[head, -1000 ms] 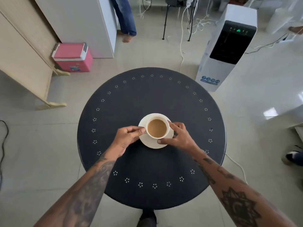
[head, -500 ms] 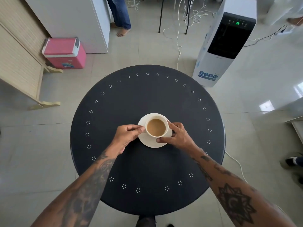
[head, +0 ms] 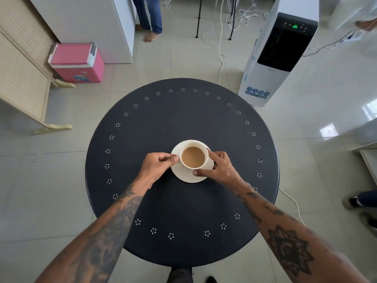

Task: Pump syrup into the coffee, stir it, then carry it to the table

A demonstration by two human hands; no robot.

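Cup (head: 193,157) of coffee sits on its saucer (head: 186,177) between the hands on the desk (head: 183,211), left hand (head: 158,166) pinched at the handle side, right hand (head: 219,167) fingers on cup and saucer rim; likely brittle ceramic, nearly full, sloshes easily, so lift by the saucer, level

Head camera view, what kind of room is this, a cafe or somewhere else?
Probably a home or a casual workspace, not a cafe: a round black table stands on a tiled floor beside a tower air cooler, a pink cooler box and loose white cables.
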